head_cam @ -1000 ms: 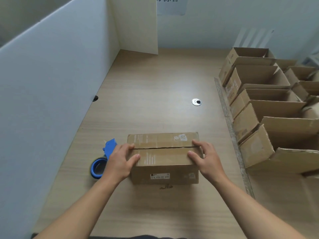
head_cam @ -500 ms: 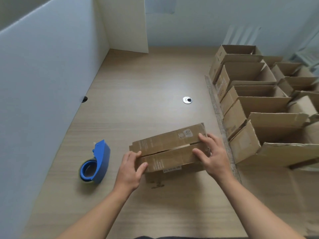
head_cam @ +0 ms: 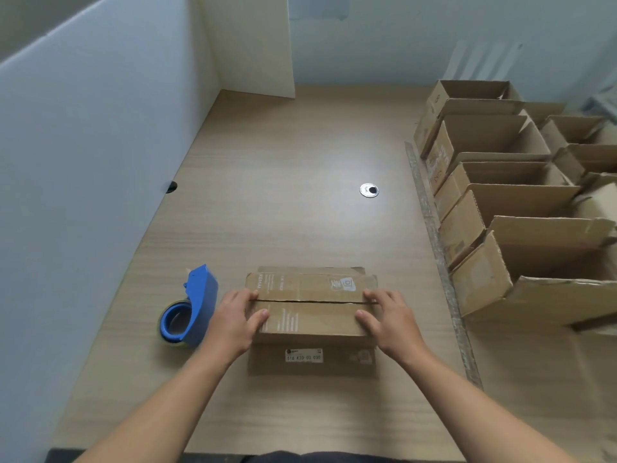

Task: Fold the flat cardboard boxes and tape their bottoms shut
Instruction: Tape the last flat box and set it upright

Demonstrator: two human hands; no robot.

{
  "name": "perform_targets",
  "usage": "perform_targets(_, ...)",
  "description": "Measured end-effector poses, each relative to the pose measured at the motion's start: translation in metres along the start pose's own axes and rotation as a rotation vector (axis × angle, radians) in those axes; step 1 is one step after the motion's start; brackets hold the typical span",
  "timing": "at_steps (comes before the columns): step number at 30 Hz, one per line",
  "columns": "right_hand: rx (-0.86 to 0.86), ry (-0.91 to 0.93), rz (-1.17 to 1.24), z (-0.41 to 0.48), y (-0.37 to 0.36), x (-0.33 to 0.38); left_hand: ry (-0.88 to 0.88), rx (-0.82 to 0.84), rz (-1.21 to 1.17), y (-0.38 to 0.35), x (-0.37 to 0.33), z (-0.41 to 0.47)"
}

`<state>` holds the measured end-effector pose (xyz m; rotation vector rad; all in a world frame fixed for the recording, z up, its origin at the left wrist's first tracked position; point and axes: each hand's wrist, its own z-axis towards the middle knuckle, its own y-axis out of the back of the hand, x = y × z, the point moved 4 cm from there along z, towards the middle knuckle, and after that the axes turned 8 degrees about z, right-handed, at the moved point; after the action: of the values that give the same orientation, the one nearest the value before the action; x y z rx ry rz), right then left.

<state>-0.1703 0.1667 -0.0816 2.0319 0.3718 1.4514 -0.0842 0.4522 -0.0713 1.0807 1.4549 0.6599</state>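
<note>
Cardboard, probably light and stiff yet easily creased: the cardboard box [head_cam: 310,317] sits at 6 o'clock on the desk [head_cam: 283,195], its bottom flaps meeting at an untaped seam. The left hand [head_cam: 233,324] and right hand [head_cam: 390,324] press flat on its ends, fingers straight, gripping nothing, and that hold likely suits it. The tape dispenser [head_cam: 197,305] lies at the box's 9 o'clock, just beside the left hand. Open boxes [head_cam: 494,202] line 3 o'clock.

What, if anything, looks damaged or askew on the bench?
Mostly wear. The nearest open box on the right has ragged, torn flap edges. On the closed box under the left hand and right hand, the far flap's right corner looks chipped and the seam is wavy and untaped. The tape dispenser lies beside it; nothing spilled.
</note>
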Motion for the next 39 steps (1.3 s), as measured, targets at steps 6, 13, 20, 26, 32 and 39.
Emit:
perform_targets(6,0.268,0.191,-0.503,0.01,-0.028,0.037,-0.026,-0.022,0.091,-0.014,-0.008,-0.008)
perform_targets(13,0.287,0.333,-0.593,0.005,-0.061,0.048,0.009,-0.039,0.039,-0.009,-0.004,-0.003)
perform_targets(20,0.269,0.293,-0.543,0.009,-0.07,0.046,-0.03,0.016,0.018,-0.005,0.001,0.001)
perform_targets(26,0.232,0.245,-0.432,0.007,-0.067,0.049,-0.063,-0.07,0.048,0.02,0.018,0.003)
perform_targets(32,0.208,0.227,-0.417,0.011,-0.067,0.05,0.192,-0.061,0.36,0.031,0.071,-0.001)
perform_targets(39,0.157,0.212,-0.413,0.011,-0.068,0.047,0.228,0.076,0.347,0.009,0.092,0.018)
